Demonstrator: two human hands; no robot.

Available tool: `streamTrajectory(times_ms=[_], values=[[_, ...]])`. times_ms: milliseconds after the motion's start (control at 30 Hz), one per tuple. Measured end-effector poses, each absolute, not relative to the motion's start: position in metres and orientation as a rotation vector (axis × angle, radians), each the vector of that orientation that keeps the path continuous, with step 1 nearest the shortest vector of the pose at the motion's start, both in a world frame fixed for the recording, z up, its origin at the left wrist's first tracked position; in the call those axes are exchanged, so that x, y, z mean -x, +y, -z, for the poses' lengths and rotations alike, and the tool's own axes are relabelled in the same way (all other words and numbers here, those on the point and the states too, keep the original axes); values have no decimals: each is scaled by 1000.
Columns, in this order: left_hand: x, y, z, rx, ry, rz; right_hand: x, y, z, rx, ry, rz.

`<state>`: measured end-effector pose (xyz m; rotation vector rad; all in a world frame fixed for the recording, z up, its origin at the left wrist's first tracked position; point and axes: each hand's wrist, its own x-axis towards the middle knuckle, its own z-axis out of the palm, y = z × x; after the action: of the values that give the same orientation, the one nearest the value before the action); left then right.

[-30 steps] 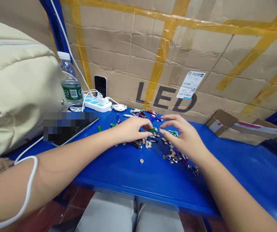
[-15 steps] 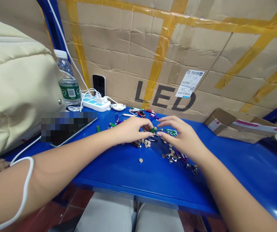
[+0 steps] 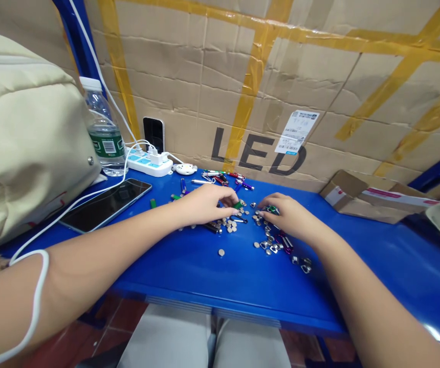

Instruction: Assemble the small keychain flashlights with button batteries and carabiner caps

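My left hand [image 3: 204, 203] rests on the blue table [image 3: 189, 276] and pinches a small green tube [image 3: 237, 205] between thumb and fingertips. My right hand [image 3: 286, 215] lies low to its right, fingers curled down onto a scatter of button cells [image 3: 231, 226] and small metal parts. Whether those fingers hold anything I cannot make out. One loose button cell [image 3: 221, 252] lies nearer to me. Coloured clips and metal bits [image 3: 277, 244] sit by my right wrist. More small coloured tubes [image 3: 223, 179] lie behind the hands.
A phone [image 3: 107, 204] lies at the left with a white cable [image 3: 31, 240] over my arm. Behind it stand a water bottle [image 3: 103, 130], a power strip [image 3: 149, 162] and a beige bag [image 3: 20, 133]. A cardboard wall marked LED [image 3: 258, 151] closes the back; an open small box [image 3: 373, 202] lies right.
My right hand has dropped from beside the green tube down and right onto the small parts. My left hand keeps the green tube. The view has shifted slightly.
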<state>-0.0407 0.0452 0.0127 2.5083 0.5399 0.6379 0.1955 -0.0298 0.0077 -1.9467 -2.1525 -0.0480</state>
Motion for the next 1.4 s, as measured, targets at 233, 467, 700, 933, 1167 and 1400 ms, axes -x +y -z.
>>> streamTrajectory(times_ms=[233, 467, 700, 933, 1167, 1400], values=[[41, 42, -14, -2554, 460, -640, -189, -23, -2, 2033, -2131, 38], [41, 44, -14, -2613, 423, -641, -178, -27, -9, 2116, -2059, -7], [43, 41, -14, -2611, 424, -700, -175, -26, -3, 2062, -2073, -10], [44, 38, -19, -2671, 416, -743, -175, -25, 1, 2014, -2136, 151], [43, 38, -19, -2731, 454, -706, -175, -25, -1, 2007, -2123, 109], [44, 38, -20, -2765, 450, -668, -175, -23, 2, 1988, -2142, 131]])
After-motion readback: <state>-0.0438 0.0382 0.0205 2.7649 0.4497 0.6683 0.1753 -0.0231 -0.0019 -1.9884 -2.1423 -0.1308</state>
